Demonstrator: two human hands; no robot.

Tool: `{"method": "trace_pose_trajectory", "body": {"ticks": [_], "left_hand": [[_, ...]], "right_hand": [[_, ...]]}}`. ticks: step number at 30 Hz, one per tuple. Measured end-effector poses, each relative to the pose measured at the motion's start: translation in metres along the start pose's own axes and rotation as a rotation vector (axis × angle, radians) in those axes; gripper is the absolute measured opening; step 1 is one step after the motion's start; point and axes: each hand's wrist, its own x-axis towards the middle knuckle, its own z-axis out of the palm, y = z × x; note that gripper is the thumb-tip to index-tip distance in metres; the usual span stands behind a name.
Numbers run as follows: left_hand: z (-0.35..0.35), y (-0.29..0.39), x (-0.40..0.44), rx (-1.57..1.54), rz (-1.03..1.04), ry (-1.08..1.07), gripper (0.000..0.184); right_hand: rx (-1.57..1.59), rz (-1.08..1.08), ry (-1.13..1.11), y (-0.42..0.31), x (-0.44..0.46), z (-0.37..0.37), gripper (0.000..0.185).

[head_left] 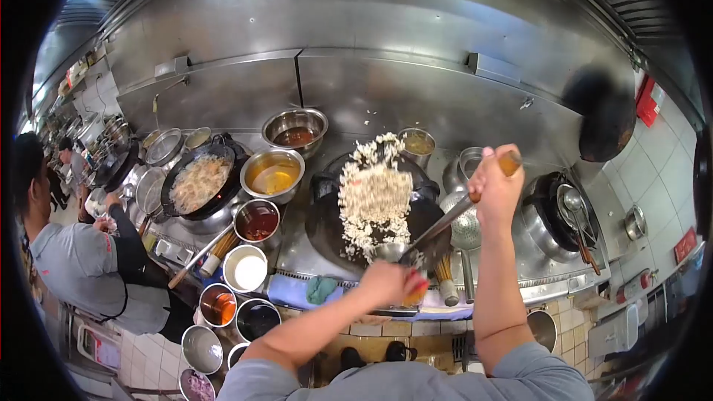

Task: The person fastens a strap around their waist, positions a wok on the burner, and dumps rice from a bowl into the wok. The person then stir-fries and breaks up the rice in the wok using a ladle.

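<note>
Head view: a wok (323, 224) on the metal worktop (293, 249) carries pale food (375, 197); places below are told from this wok.
Food: over the middle of the wok, reaching up past its far rim, with loose bits beyond; it seems partly airborne.
Line from hand to food: the food lies ahead of the left hand (394, 284) and a little to its left; from the right hand (496, 186) it lies straight across to the left.
Nearer hand: the left, at the wok's near edge.
Left hand: fingers look curled around a red cloth (418, 282); blur hides whether they also grip the rim.
Right hand: wrapped around the ladle (440, 229) near its wooden end, right of the wok.
Ladle: long axis slants from the right hand down and leftward to the wok's near side, its bowl by the food's lower edge.
Food's look: white and crumbly, rice-like, with a smeared brownish-pink centre and sharper separate bits at the fringes.
Right of wok: a skimmer (466, 232), just beside it.
Left of wok: a bowl (295, 191) of yellow liquid; farther off, a co-worker (89, 275) in grey.
</note>
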Motion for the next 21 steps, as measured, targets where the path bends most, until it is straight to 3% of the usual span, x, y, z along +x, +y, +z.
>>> {"method": "trace_pose_trajectory", "body": {"ticks": [2,5,6,8,10,12,13,16,18,20,21], "left_hand": [[0.012,-0.031,0.036,0.085,-0.018,0.053,0.05],[0.094,-0.053,0.017,0.146,-0.226,0.069,0.048],[0.113,-0.053,-0.001,0.165,-0.184,0.115,0.047],[0.111,-0.032,-0.039,0.115,-0.143,0.019,0.05],[0.06,0.001,-0.047,0.059,-0.118,-0.245,0.048],[0.011,0.008,-0.015,0.107,-0.006,-0.041,0.046],[-0.01,0.008,0.004,-0.007,-0.056,0.063,0.047],[0.049,-0.049,0.036,0.134,-0.016,0.155,0.048],[0.096,-0.054,0.013,0.126,-0.185,0.19,0.047],[0.118,-0.041,-0.023,0.113,-0.178,0.117,0.044],[0.115,-0.033,-0.039,0.062,-0.152,-0.017,0.045]], "right_hand": [[0.001,-0.046,0.06,0.023,0.001,0.011,0.022],[-0.136,-0.129,0.105,0.111,-0.009,0.003,0.022],[-0.087,-0.205,0.108,0.118,-0.011,-0.005,0.022],[-0.041,-0.267,0.115,0.111,-0.01,-0.015,0.022],[-0.055,0.045,0.025,0.063,-0.003,-0.016,0.022],[-0.02,-0.011,0.002,0.011,-0.006,-0.003,0.022],[0.005,-0.055,-0.02,0.0,-0.009,-0.001,0.022],[-0.079,-0.055,0.069,0.041,-0.005,0.012,0.022],[-0.132,-0.136,0.113,0.12,-0.007,-0.007,0.022],[0.006,-0.196,0.116,0.11,-0.015,-0.014,0.023],[-0.006,-0.139,0.096,0.096,-0.013,-0.017,0.023]]}}
